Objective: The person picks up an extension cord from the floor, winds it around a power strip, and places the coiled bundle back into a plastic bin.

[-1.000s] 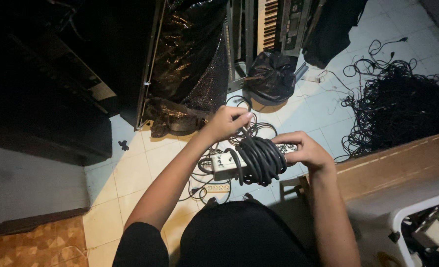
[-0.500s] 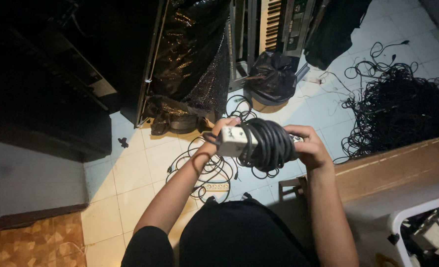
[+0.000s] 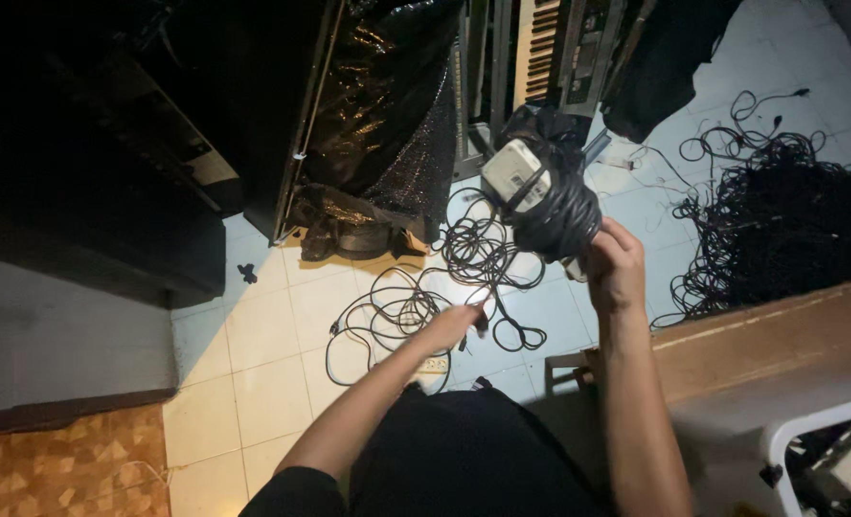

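Cable bundle (image 3: 559, 206) with a white power strip (image 3: 511, 172) on top sits raised in the right hand (image 3: 615, 266), fingers wrapped around it. Left hand (image 3: 459, 324), lower, pinches a loose cable (image 3: 397, 306) above the floor (image 3: 272, 345).

Glossy black plastic sheeting (image 3: 387, 124) is gleaming above pale cream floor tiles (image 3: 253, 345), while the white rectangular power strip (image 3: 511, 174) is showing against its dark grey coiled cable (image 3: 561, 213), near orange-brown patterned tiles (image 3: 61, 469).
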